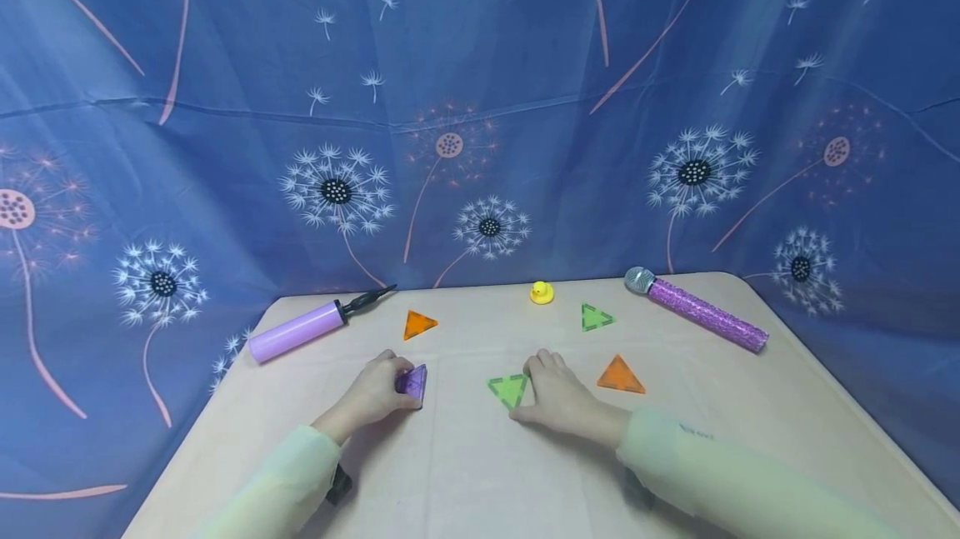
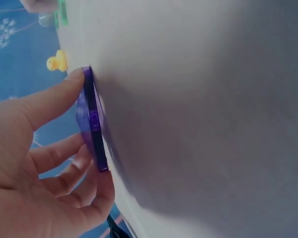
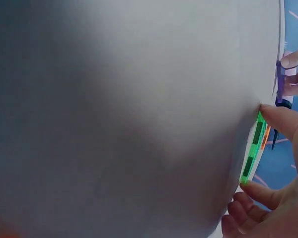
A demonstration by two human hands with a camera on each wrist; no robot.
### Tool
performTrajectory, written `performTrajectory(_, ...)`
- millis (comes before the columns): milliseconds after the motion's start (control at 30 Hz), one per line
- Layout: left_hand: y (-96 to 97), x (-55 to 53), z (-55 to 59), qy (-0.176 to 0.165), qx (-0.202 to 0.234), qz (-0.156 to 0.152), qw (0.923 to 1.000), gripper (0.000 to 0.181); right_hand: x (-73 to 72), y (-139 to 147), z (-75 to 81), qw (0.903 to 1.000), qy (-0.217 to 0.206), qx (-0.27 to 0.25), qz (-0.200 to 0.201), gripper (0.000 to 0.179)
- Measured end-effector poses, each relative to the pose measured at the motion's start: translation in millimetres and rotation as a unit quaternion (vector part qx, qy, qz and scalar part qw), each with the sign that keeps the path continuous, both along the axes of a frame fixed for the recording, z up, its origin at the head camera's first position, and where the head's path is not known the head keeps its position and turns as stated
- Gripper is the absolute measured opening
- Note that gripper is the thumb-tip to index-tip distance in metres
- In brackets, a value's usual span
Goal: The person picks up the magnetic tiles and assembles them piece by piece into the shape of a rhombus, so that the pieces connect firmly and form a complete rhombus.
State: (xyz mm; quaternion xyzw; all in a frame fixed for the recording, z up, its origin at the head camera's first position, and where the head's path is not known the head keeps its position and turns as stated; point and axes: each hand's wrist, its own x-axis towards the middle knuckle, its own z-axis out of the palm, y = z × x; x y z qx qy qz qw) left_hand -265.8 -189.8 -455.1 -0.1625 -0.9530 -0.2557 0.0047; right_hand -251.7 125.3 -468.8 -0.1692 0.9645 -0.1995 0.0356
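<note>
Head view looks forward-down; wrist views (nearer) share a purple tile [image 2: 94,119].

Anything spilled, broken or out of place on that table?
Nothing stands out: no spill or damage shows. The left hand grips the purple tile, the right hand a green triangle; the yellow duck sits upright.

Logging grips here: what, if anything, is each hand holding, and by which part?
Left hand: purple tile, by two corners. Right hand: nearer green triangle, by two corners.
</note>
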Motion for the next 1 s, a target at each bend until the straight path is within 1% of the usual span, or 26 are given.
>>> performTrajectory(133,10.8,-1.7,-0.7,0.013,0.013,-0.011,0.9998,0.050,-4.4,2.2,0.5,0.9998,0.007,0.017,0.011,0.069)
performTrajectory(233,20.0,-4.4,-0.9,0.019,0.033,-0.025,0.9989,0.046,-5.7,3.5,0.3,0.9996,0.010,0.020,0.015,0.068)
performTrajectory(300,26.5,-7.3,-1.0,0.015,0.052,-0.035,0.9979,0.041,-6.4,4.1,-0.3,0.9996,0.010,0.018,0.018,0.067)
performTrajectory(400,36.9,-13.3,-0.4,-0.005,0.079,-0.040,0.9961,0.032,-7.5,4.5,-1.0,0.9996,0.010,0.017,0.020,0.067)
performTrajectory(467,44.3,-18.2,0.1,-0.021,0.096,-0.034,0.9946,0.027,-8.3,4.5,-1.3,0.9997,0.011,0.013,0.020,0.067)
performTrajectory(567,55.3,-25.7,0.6,-0.043,0.126,-0.015,0.9910,0.024,-9.3,4.2,-1.3,0.9996,0.019,0.012,0.020,0.067)
performTrajectory(700,67.6,-33.3,0.0,-0.074,0.182,0.007,0.9806,0.022,-10.5,3.5,-1.1,0.9993,0.029,0.011,0.021,0.068)
performTrajectory(733,70.0,-34.7,0.2,-0.077,0.190,0.011,0.9786,0.022,-10.8,3.1,-0.8,0.9993,0.028,0.012,0.020,0.068)
performTrajectory(867,78.4,-40.9,-0.5,-0.085,0.211,0.033,0.9731,0.026,-11.3,2.0,0.9,0.9995,0.024,0.011,0.017,0.069)
performTrajectory(1000,83.6,-46.7,-1.4,-0.091,0.213,0.051,0.9713,0.023,-10.9,1.9,3.3,0.9997,0.017,0.010,0.016,0.068)
